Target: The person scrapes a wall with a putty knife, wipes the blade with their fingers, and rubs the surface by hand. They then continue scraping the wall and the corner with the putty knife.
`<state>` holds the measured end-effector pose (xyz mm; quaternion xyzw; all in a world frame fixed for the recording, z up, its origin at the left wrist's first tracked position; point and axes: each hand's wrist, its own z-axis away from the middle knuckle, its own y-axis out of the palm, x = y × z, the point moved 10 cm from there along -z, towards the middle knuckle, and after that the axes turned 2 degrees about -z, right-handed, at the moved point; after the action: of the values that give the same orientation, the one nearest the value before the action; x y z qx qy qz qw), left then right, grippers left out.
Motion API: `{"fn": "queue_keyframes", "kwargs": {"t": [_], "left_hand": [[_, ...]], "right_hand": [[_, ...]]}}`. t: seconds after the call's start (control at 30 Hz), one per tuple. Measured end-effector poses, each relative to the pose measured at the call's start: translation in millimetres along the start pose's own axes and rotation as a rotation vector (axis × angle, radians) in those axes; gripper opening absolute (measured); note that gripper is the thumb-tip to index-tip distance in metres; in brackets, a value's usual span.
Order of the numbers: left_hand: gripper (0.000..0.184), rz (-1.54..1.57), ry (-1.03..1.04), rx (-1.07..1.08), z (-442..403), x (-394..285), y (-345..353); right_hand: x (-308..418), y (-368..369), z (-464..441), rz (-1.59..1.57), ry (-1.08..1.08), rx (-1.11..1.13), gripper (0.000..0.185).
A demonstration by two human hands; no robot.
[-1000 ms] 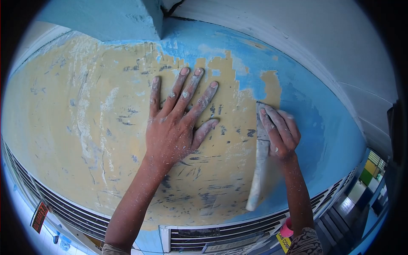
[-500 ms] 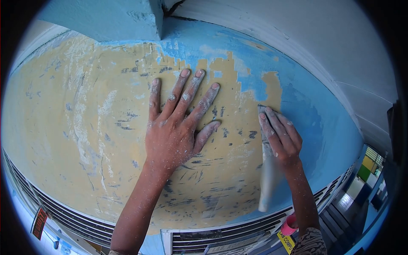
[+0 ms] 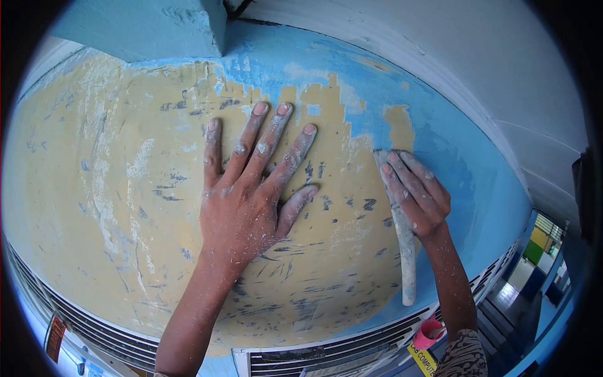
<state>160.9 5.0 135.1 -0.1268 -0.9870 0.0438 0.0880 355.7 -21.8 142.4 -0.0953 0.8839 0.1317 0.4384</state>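
Observation:
In front of me is a wall [image 3: 169, 239] with tan surface exposed on the left and blue paint [image 3: 465, 207] on the right and along the top. My left hand [image 3: 242, 195], dusty with pale flakes, lies flat on the tan part with its fingers spread. My right hand [image 3: 418, 195] grips a paint scraper [image 3: 405, 251] near its blade end. The scraper's edge meets the wall close to the border of the blue paint, and its long pale handle hangs down below the hand. The palm side of the grip is hidden.
A pale blue beam [image 3: 144, 28] juts out at the upper left, under a white ceiling [image 3: 452, 69]. Louvred vents [image 3: 333, 355] run below the wall. Beside my right forearm are a pink container [image 3: 428, 333] and a yellow sign [image 3: 422, 361].
The scraper has tilted, its handle end swinging to the right and its blade edge shifting slightly left. My left hand stays flat on the wall while the whole view shifts a little.

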Motion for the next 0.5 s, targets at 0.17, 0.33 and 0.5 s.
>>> {"fn": "queue_keyframes", "kwargs": {"t": [0.17, 0.33, 0.5], "left_hand": [[0.066, -0.024, 0.007, 0.005, 0, -1, 2], [0.065, -0.009, 0.015, 0.014, 1, -2, 2], [0.064, -0.010, 0.009, 0.029, 0, -2, 3]], "right_hand": [[-6, -2, -14, -0.029, 0.062, -0.036, 0.026], [2, 0, -11, -0.020, 0.003, -0.041, 0.025], [2, -2, -16, -0.046, 0.031, -0.051, 0.024]]}}
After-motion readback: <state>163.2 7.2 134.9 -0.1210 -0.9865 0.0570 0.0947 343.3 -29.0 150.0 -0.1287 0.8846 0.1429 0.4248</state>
